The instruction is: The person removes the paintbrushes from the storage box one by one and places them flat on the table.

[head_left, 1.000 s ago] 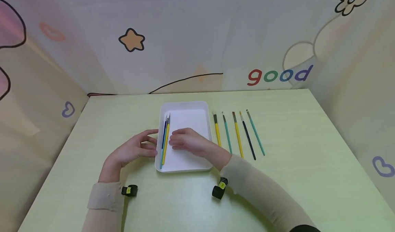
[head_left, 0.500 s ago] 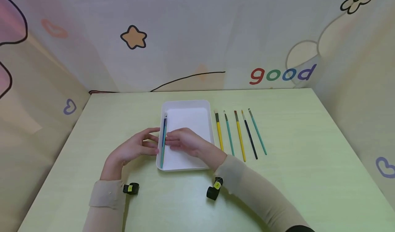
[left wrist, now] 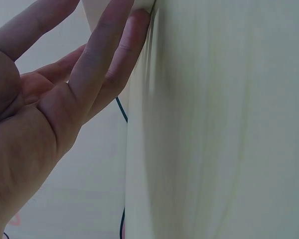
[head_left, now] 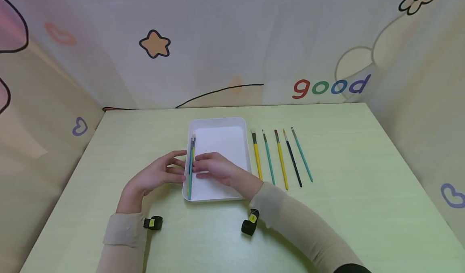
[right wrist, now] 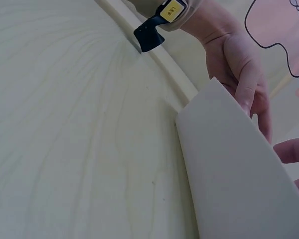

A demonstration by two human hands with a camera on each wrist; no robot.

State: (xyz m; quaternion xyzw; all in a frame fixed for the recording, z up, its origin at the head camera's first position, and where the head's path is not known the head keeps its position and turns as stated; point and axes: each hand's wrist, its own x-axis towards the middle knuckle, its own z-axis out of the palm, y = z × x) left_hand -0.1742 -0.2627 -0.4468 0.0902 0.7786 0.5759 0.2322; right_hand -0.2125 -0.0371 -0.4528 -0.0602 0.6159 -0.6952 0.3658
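Table: a pale green table (head_left: 327, 208) is seen from above, closed in by cloth walls printed with a star, hearts and the word "good".
Tray: a white tray (head_left: 221, 142) is set at the middle of the table, its long side running away from the person.
Left hand: the left hand (head_left: 157, 176) is laid against the outer left wall of the tray, fingers straight and slightly spread; in the left wrist view the fingertips (left wrist: 134, 30) are pressed to the tray's edge.
Right hand: the right hand (head_left: 218, 169) is rested inside the tray, its fingers held together and pointed left, touching the bundle of brushes; whether the bundle is pinched cannot be told.
Bundle of brushes: the bundle of brushes (head_left: 190, 160), blue, teal and yellow, is lined up along the tray's left inner wall, bristles away from the person.
Loose brushes: five loose brushes (head_left: 281, 158) are laid in a row on the table just right of the tray, apart from both hands.
Wrist cameras: a black wrist camera (head_left: 153, 223) is worn at the left cuff.
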